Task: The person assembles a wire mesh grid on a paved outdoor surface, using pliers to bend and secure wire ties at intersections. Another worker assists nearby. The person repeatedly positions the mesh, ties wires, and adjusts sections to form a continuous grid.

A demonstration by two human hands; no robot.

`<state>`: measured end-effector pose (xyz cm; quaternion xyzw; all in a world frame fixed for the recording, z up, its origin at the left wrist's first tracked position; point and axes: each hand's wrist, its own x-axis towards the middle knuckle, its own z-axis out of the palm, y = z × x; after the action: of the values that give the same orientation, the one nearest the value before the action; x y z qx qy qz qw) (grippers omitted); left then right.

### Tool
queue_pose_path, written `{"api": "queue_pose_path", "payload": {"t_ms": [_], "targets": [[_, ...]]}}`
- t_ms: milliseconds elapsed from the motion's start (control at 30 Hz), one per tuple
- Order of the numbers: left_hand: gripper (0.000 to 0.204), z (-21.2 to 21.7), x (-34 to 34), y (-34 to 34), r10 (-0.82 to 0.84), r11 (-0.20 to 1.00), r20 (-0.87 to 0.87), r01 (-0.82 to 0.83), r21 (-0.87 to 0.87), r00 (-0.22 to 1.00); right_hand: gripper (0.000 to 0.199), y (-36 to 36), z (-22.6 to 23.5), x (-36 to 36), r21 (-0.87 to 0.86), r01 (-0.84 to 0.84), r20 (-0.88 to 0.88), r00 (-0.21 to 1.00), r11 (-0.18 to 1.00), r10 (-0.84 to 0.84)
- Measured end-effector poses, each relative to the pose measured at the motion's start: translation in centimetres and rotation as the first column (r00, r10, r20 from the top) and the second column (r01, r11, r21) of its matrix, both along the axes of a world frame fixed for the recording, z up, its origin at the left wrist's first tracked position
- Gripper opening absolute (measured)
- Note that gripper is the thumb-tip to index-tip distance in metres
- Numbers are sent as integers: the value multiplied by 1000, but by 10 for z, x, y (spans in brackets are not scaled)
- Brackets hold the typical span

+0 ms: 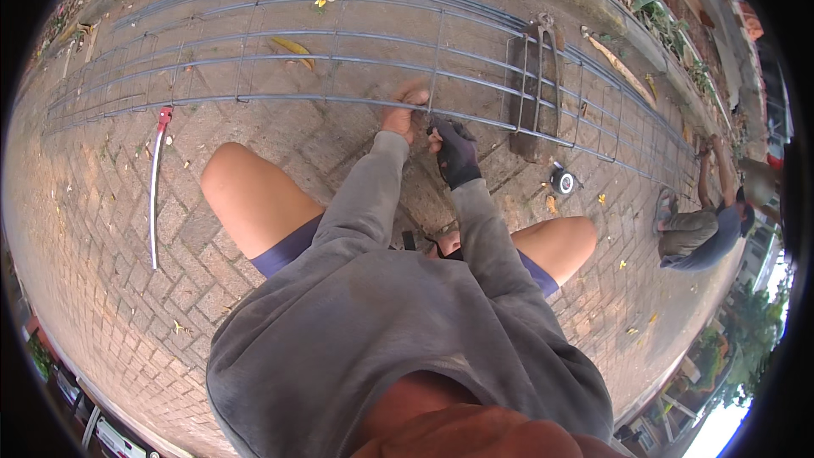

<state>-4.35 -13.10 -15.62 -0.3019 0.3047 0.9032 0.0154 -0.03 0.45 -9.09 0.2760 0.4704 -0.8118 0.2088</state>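
Observation:
A long cage of steel rebar (pixel 373 59) with thin wire stirrups stretches across in front of me. My bare left hand (pixel 402 112) is closed around the nearest bar, close to a stirrup, and its fingertips curl over the steel. Just right of it, my right hand (pixel 456 151), in a dark fingerless glove, is closed against the same bar at that joint. Whatever the gloved fingers grip is hidden or too small to make out. Both forearms, in grey sleeves, reach forward between my bent knees.
A dark, weathered support (pixel 534 97) stands under the cage at right. A round tape measure (pixel 562 181) lies nearby on the brick paving. At left, a silver bar with a red end (pixel 155 187) lies near the cage. Another person (pixel 708 225) crouches at the far right end.

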Motion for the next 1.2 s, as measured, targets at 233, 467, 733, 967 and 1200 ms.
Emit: {"api": "queue_pose_path", "payload": {"t_ms": [233,467,733,967,1200], "targets": [[22,99,53,-15,23,120,284,279,-953,959,19,3,-4,-3,8,-16,-54,998,1000,17],[23,104,-52,-37,-480,-629,623,252,-735,618,18,4,-12,-9,101,-28,-131,991,995,41],[23,111,-52,-44,-582,-587,668,330,-739,463,19,1,-9,-9,178,-72,-181,978,981,104],[32,124,25,-20,-557,-701,509,-44,-712,656,18,-13,-21,-6,315,-103,-377,899,944,224],[29,107,-28,-61,-768,-552,568,145,-821,295,14,-8,-3,2,-55,-40,-65,997,998,37]]}}
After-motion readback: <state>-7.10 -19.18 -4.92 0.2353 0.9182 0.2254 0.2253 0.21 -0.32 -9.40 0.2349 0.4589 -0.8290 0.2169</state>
